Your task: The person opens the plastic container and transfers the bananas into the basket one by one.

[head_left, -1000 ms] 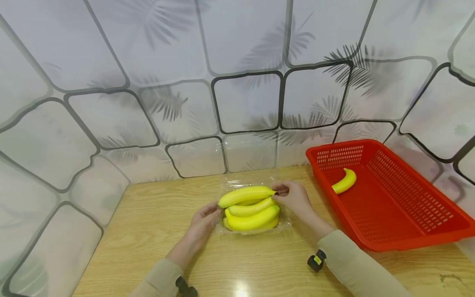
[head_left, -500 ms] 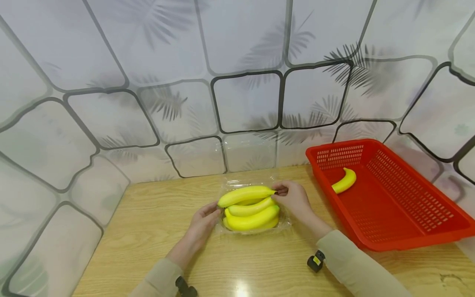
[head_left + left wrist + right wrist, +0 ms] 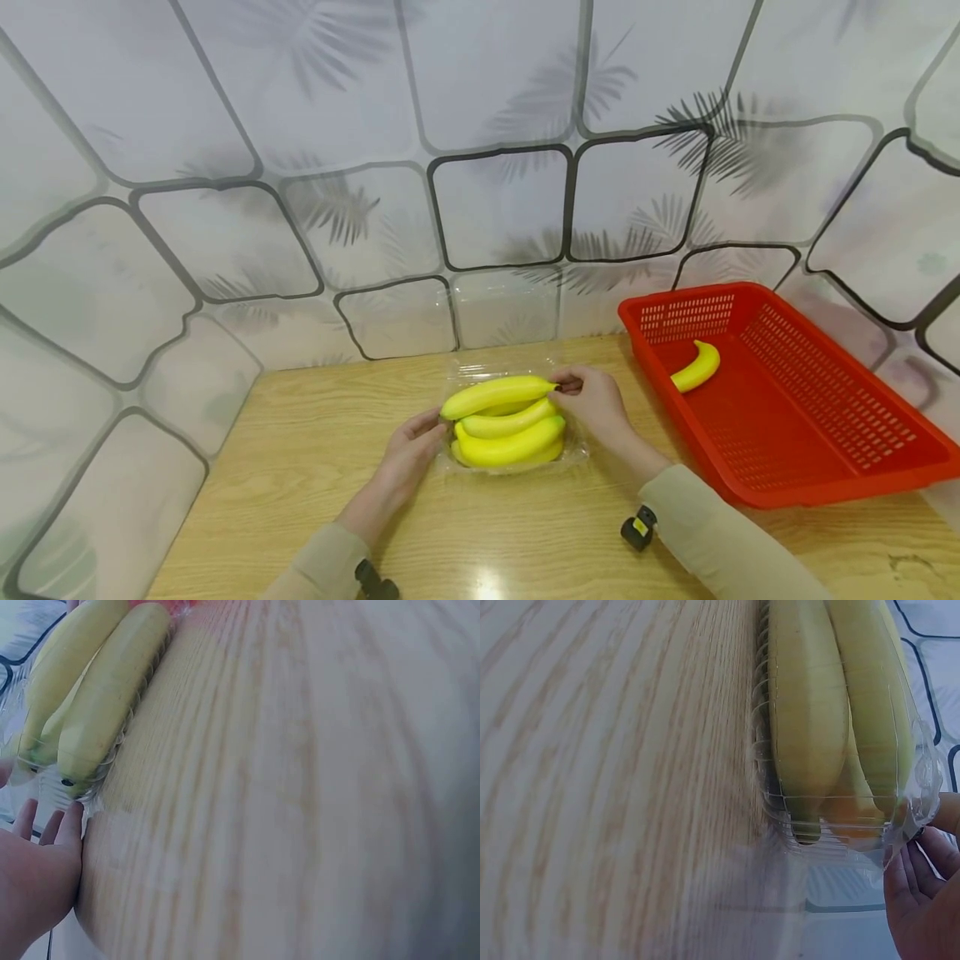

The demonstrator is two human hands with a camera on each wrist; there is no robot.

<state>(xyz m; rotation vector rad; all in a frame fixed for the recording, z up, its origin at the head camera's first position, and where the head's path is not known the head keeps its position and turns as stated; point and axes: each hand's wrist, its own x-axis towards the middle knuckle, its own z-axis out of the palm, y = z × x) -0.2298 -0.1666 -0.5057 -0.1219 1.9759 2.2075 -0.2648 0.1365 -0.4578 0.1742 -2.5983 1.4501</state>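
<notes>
Bananas [image 3: 510,440] sit in a clear box [image 3: 502,363] on the tabletop [image 3: 330,433]. They look light and smooth, so hold the ends. Left hand [image 3: 408,452] has straight fingers; right hand [image 3: 594,404] pinches one banana's tip.

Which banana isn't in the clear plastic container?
The lone banana inside the red basket; the other bananas are piled in the clear plastic container.

Clear plastic container [image 3: 576,457], open, lid raised behind. Yellow bananas [image 3: 506,443], some green-tipped, stacked roughly lengthwise inside container; one banana [image 3: 497,395] at container's rear.
</notes>
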